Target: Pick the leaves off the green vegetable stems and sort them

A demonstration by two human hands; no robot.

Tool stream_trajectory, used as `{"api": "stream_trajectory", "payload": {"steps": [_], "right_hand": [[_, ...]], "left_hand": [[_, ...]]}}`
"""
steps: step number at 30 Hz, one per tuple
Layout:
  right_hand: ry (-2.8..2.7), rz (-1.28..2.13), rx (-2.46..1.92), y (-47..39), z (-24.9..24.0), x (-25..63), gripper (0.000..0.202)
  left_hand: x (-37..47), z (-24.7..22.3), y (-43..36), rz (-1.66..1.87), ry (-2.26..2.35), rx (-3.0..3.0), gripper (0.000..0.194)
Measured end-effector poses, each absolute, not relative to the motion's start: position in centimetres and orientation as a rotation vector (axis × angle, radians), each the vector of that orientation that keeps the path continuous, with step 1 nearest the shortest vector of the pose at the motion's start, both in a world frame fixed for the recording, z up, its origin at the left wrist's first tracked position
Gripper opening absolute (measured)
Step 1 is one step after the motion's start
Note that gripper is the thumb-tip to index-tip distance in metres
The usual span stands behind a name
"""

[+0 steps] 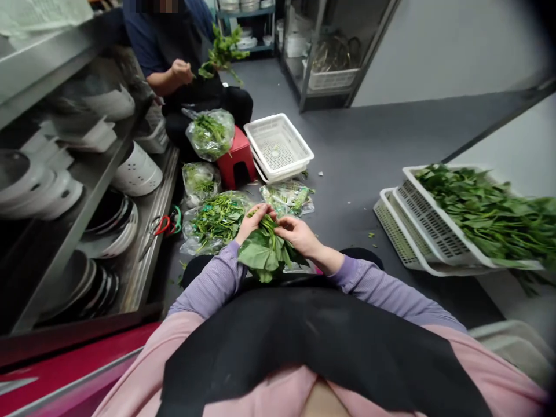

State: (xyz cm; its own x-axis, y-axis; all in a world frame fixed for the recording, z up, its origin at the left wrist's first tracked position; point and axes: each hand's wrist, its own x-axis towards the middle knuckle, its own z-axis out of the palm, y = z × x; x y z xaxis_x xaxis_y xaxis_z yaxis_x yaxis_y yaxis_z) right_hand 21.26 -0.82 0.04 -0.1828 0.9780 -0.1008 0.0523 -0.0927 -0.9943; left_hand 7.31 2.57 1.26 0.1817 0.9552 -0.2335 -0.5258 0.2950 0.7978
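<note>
Near the middle of the head view, my left hand [253,222] is wrapped round the stems of a bunch of leafy greens [266,255], whose broad leaves hang down over my lap. My right hand [299,234] touches the same bunch from the right, its thumb and fingers pinched together at the stems. Just beyond my left hand lies an open plastic bag of cut stems [221,217] on the floor. Another clear bag with green pieces [289,197] lies ahead of my hands.
White baskets heaped with greens [456,243] stand at the right. Ahead are a white basket [278,145] and a red stool [238,159] bearing a bag. A person [174,52] sits opposite, holding greens. Red-handled scissors [161,226] lie on the left shelf's edge, near stacked dishes.
</note>
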Motion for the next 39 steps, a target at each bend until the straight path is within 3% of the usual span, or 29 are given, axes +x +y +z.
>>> {"api": "stream_trajectory", "payload": {"steps": [7,21,26,30,36,39], "right_hand": [[-1.141,1.491,-1.239,-2.0,-0.2,15.4,0.028],[-1.588,0.893,-1.335,-1.3,0.7,14.6,0.021],[-1.102,1.419,-1.29,-0.7,1.2,15.2,0.022],[-0.768,1.713,-1.124,-0.1,1.9,15.8,0.025],[-0.879,1.912,-1.18,0.1,2.2,16.0,0.024],[-1.014,1.939,-1.224,-0.2,1.8,15.4,0.023]], "left_hand": [[1.6,-0.8,1.0,1.053,0.626,0.539,0.036],[-0.2,-1.7,1.0,0.985,0.525,0.652,0.042],[-0.6,-2.0,1.3,1.016,0.684,0.791,0.025],[-1.2,-2.2,1.9,1.02,0.682,0.84,0.024],[-1.6,-1.4,1.8,1.014,0.79,0.87,0.035],[-1.5,-1.3,1.7,1.03,0.794,0.946,0.031]]}}
